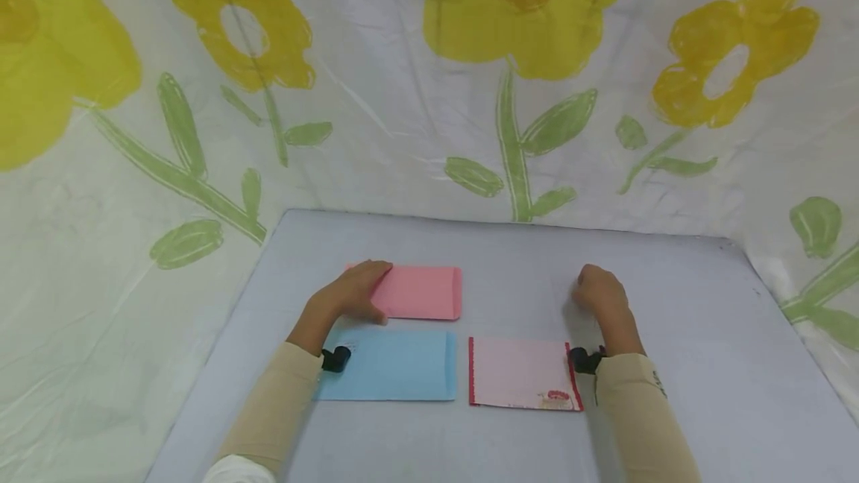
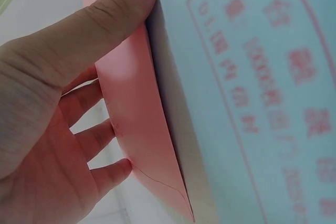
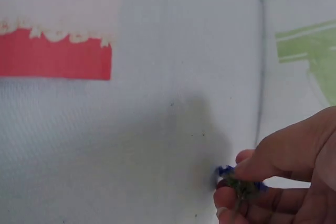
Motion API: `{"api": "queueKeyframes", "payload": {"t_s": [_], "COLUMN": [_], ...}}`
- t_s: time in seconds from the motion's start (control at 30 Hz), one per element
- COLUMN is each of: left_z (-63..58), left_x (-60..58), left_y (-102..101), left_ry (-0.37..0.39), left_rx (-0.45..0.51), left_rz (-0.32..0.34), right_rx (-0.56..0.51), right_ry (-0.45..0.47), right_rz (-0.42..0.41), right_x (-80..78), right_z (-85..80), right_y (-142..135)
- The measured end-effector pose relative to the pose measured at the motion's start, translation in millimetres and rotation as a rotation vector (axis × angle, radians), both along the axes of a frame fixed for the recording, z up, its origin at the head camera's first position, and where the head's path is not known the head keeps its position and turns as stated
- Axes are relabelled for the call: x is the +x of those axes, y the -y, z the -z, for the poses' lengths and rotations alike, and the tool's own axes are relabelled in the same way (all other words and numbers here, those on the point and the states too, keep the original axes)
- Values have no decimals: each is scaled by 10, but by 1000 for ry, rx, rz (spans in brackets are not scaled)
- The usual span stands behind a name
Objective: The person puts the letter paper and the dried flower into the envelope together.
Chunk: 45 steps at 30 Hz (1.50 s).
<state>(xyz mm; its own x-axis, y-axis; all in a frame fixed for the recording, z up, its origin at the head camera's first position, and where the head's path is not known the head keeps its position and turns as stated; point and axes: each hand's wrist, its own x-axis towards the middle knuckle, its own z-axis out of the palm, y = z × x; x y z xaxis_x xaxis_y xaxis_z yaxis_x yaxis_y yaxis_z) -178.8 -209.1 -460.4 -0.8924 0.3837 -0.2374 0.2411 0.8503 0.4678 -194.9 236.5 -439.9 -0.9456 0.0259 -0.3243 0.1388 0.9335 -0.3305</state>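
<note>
In the head view, my left hand [image 1: 356,294] is at the left end of a pink envelope [image 1: 419,293] that lies at the back of the table. The left wrist view shows my thumb on one long edge of the envelope and my fingertips along the opposite side, gripping it between them. My right hand [image 1: 602,300] is over the table to the right of the envelopes. Between its thumb and fingers it pinches a small dried flower [image 3: 241,186] with blue petals, which the head view hides.
A light blue envelope [image 1: 396,366] with red print lies in front of the pink one. To its right is a pale pink envelope [image 1: 520,371] with red scalloped edges. A white cloth [image 1: 376,95] painted with yellow flowers hangs behind the pale table [image 1: 523,442].
</note>
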Motion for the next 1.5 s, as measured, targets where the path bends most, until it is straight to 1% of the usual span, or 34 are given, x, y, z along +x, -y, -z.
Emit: {"api": "queueKeyframes", "payload": {"t_s": [0.17,0.27,0.37,0.47,0.53,0.6,0.73,0.97,1.13,1.33,1.5], "left_z": [-11,-11,-13,-18,-17,-12,3,13,27,22,12], "left_x": [11,12,13,11,8,4,-4,-8,-14,-2,1], "left_y": [-7,-3,5,14,17,22,23,21,27,26,21], "left_ry": [1,-2,-6,-2,1,5,9,12,6,3,4], "left_rx": [3,1,3,5,1,0,3,3,2,4,10], "left_rz": [-1,-3,-2,0,-1,0,-1,-7,-2,3,-3], "right_rx": [-24,-85,-249,-476,-602,-692,-799,-911,-962,-977,-940], "right_ry": [-53,-62,-44,-11,3,6,1,41,66,78,95], "right_rz": [-17,-19,-26,-39,-51,-51,-36,4,22,17,-5], "right_x": [1,-10,-23,-22,-15,-4,5,18,24,13,1], "right_z": [-14,-28,-62,-113,-146,-175,-187,-140,-78,-6,44], "right_y": [-39,-50,-40,-5,24,42,49,68,98,175,284]}}
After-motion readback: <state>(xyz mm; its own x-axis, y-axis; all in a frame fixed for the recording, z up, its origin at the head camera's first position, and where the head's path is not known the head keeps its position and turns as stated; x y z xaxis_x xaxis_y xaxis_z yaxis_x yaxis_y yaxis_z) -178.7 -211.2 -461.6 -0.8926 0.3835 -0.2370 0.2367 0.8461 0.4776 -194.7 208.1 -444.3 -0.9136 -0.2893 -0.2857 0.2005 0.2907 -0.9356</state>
